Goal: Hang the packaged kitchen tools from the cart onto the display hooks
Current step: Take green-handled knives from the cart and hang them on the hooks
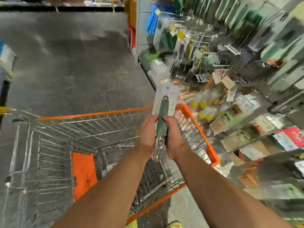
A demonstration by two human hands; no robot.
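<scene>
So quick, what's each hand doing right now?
Left hand: holds the packaged kitchen tool by its green handle.
Right hand: grips the same tool.

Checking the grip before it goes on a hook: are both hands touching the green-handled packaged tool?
Touching. The head view shows the left hand and the right hand each curled around the packaged tool at its green handle, above the cart.

Even, fairly bright light, apparently from overhead, falls with no hard shadows. Motion blur smears the display shelves point(246, 63) at right and the floor point(65, 63). Wide-angle distortion bends the edges.
</scene>
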